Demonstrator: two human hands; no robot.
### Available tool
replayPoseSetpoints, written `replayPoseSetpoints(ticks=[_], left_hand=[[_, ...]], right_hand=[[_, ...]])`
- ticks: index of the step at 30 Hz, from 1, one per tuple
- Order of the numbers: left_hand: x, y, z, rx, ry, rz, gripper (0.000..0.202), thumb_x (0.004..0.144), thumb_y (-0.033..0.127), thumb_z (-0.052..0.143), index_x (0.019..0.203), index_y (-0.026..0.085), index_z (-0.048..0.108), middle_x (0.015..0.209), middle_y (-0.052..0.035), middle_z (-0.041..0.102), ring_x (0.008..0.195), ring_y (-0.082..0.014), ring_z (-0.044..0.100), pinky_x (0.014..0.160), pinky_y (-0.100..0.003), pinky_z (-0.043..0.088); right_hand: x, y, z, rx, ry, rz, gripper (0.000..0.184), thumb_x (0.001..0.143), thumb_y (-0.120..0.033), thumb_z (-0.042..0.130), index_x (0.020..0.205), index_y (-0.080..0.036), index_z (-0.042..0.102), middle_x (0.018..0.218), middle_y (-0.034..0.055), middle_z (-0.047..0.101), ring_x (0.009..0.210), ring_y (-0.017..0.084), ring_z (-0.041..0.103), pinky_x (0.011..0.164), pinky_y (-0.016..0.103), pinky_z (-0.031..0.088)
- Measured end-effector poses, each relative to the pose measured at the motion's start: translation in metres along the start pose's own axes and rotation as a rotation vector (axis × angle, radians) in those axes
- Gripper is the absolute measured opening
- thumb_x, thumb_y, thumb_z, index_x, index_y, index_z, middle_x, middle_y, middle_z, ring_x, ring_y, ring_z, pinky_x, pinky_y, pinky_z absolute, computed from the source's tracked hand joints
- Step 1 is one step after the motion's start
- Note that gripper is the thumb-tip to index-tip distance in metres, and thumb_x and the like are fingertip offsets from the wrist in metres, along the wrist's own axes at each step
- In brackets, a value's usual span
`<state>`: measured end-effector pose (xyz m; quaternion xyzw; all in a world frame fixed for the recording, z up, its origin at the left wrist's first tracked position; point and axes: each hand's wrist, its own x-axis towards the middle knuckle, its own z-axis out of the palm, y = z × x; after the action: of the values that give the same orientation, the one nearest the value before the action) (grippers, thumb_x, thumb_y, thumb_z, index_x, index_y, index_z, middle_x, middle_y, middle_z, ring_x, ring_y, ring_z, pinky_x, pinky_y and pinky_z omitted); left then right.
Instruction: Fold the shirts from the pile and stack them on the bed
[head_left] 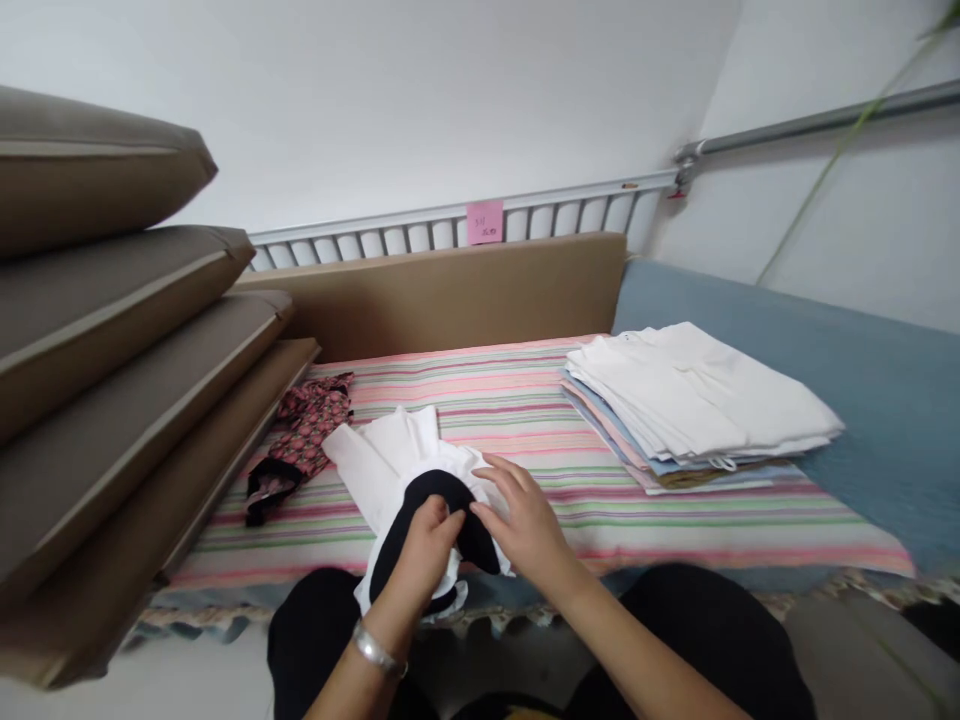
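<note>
A white garment with a black collar (390,470) lies on the striped cloth near the front edge. My left hand (426,545), a silver bracelet on its wrist, pinches the black collar part with closed fingers. My right hand (525,520) rests on the garment's right side, fingers curled down on the white and black fabric. The two hands almost touch above the collar.
A stack of folded white and pastel clothes (697,405) sits at the right on the striped cloth (525,400). A pink and black patterned garment (304,435) lies at the left. Brown cushions (112,350) are stacked at far left. A blue cover (862,380) lies at right.
</note>
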<state>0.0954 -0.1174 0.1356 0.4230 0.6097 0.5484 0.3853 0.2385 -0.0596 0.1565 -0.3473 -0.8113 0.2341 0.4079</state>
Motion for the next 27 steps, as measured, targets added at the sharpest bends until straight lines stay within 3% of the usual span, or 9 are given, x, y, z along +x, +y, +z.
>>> replayPoseSetpoints(ticks=[5,9,12,15,19,21,24,27], left_hand=[[-0.007,0.010,0.009,0.012,-0.132,-0.056,0.017,0.074,0.029,0.051,0.066,0.020,0.039,0.062,0.0055,0.036,0.057,-0.0100,0.037,0.051,-0.023,0.030],[-0.009,0.021,0.007,0.141,-0.105,0.023,0.018,0.076,0.030,0.052,0.064,0.019,0.045,0.060,0.0041,0.043,0.055,-0.0104,0.040,0.052,-0.024,0.030],[-0.008,0.033,-0.013,0.222,-0.083,0.138,0.017,0.078,0.033,0.054,0.072,0.018,0.058,0.069,-0.0010,0.057,0.065,-0.0143,0.051,0.060,-0.026,0.037],[-0.004,0.031,-0.054,0.135,-0.007,0.153,0.022,0.077,0.034,0.056,0.089,0.018,0.064,0.091,-0.0067,0.067,0.084,-0.0198,0.059,0.074,-0.029,0.042],[-0.013,-0.011,-0.118,0.043,0.211,-0.060,0.028,0.069,0.037,0.063,0.087,0.016,0.064,0.083,-0.0075,0.068,0.071,-0.0204,0.061,0.068,-0.032,0.044],[-0.025,-0.040,-0.140,0.064,0.251,-0.102,0.027,0.064,0.033,0.066,0.085,0.015,0.066,0.083,-0.0084,0.068,0.074,-0.0217,0.062,0.073,-0.033,0.045],[-0.045,-0.075,-0.150,0.115,0.215,-0.143,0.029,0.062,0.023,0.066,0.090,0.016,0.068,0.089,-0.0098,0.069,0.086,-0.0248,0.061,0.083,-0.037,0.043],[-0.056,-0.093,-0.139,0.226,0.152,-0.120,0.036,0.058,0.017,0.067,0.094,0.019,0.068,0.095,-0.0093,0.067,0.093,-0.0266,0.059,0.088,-0.038,0.041]], right_hand=[[-0.008,0.020,-0.007,0.236,-0.356,0.038,0.048,0.082,-0.029,0.053,0.129,-0.025,0.048,0.131,0.0063,0.054,0.121,0.022,0.049,0.103,0.041,0.038],[-0.005,0.027,-0.002,0.243,-0.367,0.086,0.048,0.076,-0.031,0.056,0.124,-0.024,0.054,0.125,0.0061,0.059,0.113,0.024,0.055,0.098,0.039,0.042],[0.005,0.024,0.001,0.210,-0.323,0.098,0.034,0.077,-0.036,0.055,0.107,-0.022,0.065,0.108,0.0061,0.067,0.099,0.024,0.061,0.089,0.037,0.046],[0.018,0.026,0.001,0.163,-0.274,0.145,0.029,0.078,-0.043,0.053,0.089,-0.021,0.068,0.091,0.0061,0.070,0.086,0.024,0.063,0.079,0.034,0.048],[0.031,0.039,0.001,0.140,-0.234,0.199,0.030,0.076,-0.046,0.054,0.087,-0.020,0.068,0.092,0.0061,0.070,0.088,0.025,0.062,0.079,0.034,0.046],[0.034,0.044,0.003,0.147,-0.238,0.226,0.031,0.075,-0.046,0.055,0.088,-0.021,0.068,0.092,0.0049,0.070,0.089,0.025,0.062,0.080,0.034,0.046],[0.036,0.047,0.005,0.140,-0.223,0.249,0.031,0.074,-0.047,0.055,0.084,-0.020,0.067,0.085,0.0033,0.070,0.083,0.024,0.063,0.074,0.031,0.046],[0.039,0.045,0.005,0.083,-0.193,0.250,0.032,0.074,-0.049,0.053,0.076,-0.019,0.066,0.074,0.0024,0.067,0.073,0.021,0.061,0.067,0.029,0.044]])
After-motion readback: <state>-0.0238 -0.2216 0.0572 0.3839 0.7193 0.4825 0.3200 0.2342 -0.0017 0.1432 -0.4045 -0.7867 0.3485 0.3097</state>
